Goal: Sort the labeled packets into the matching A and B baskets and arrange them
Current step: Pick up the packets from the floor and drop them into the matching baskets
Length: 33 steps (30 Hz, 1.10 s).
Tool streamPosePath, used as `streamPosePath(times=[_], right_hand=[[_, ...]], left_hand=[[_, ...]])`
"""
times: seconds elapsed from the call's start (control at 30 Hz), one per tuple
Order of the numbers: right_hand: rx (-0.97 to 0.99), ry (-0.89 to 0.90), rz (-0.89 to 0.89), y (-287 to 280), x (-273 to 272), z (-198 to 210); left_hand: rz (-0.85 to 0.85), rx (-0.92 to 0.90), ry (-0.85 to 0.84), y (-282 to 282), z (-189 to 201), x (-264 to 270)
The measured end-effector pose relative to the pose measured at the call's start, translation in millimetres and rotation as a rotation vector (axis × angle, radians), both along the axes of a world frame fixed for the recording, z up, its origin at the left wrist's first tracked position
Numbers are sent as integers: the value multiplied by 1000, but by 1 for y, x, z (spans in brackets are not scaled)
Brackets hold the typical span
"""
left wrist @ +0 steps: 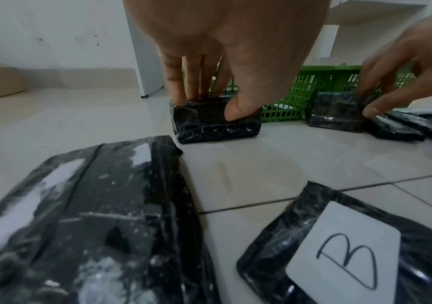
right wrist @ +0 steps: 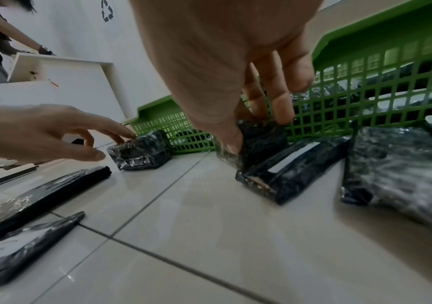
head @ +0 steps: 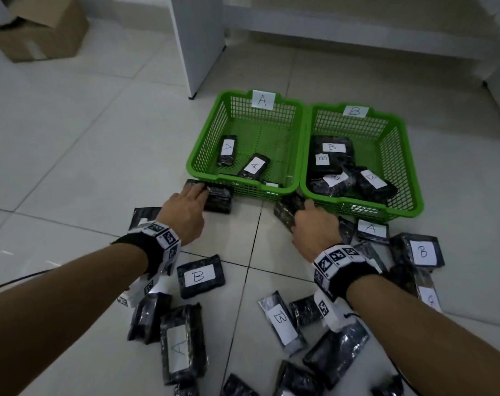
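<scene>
Both hands are down on the tiled floor (head: 85, 155), each on a dark wrapped packet right in front of the two green baskets. The left hand (head: 185, 210) has its fingers over the top and its thumb on the near face of a packet (head: 218, 200) lying just outside the front wall of the A basket (head: 205, 138). From the left wrist view that is a pinch, so the packet is gripped but not yet lifted off the floor. No label shows on it; it seems to lie label down, which is probably why it has to be picked up before it can be sorted.

The right hand (head: 314, 227) pinches a second packet (head: 286, 212) between thumb and fingers and has it tipped up on edge, against the front of the B basket (head: 408, 167), near where the two baskets meet. Its label is hidden too.

The baskets stand side by side, touching, with paper tags on their back walls, so a drop into either is a short reach. A holds two A packets lying loose towards its front left; B holds several B packets heaped at its front left. Many more packets lie scattered on the floor nearer the person, some showing A or B, so I judge the sorting is well short of half done, and the tidying inside the baskets is not yet begun.
</scene>
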State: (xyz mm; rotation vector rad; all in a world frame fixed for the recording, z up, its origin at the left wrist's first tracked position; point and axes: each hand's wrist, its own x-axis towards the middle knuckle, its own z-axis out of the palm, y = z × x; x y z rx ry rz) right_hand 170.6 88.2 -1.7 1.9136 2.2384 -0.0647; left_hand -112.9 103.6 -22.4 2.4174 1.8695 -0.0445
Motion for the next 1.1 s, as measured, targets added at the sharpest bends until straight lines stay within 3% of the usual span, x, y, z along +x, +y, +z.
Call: streamPosePath(times=[0.1,0.2,0.27,0.37,0.43,0.5,0.57,0.7,0.77,0.87,1.1], right_hand=[[76,122,-12,-5,2,-6],[150,425,-72,-13,3,-14],[63,768,-252,-15,-1,-11],[-285,1530,-708,-16,-9,6],[-418,1786,-810,-17,-8,13],[-433,1865,-833,-15,-4,16],[-422,1899,-887,-10,-1,19],[-544,1967,-795,-1,3,28],[-579,1994,-697,1,3,36],[-526,1996,-638,2,1,47],[-219,1909,-636,25,-7,57]], left_hand=[[40,47,101,6,-10,1],[51,108,151,12,-9,2],[54,106,165,13,-8,2],[41,96,105,7,-6,2],[64,109,33,4,-6,1],[103,113,-82,0,-1,-2],[148,56,-321,-6,10,-5],[494,-209,-1186,-9,35,-6],[606,-400,-1515,-9,55,-1],[544,-573,-1654,-9,79,6],[533,-579,-1920,12,91,8]])
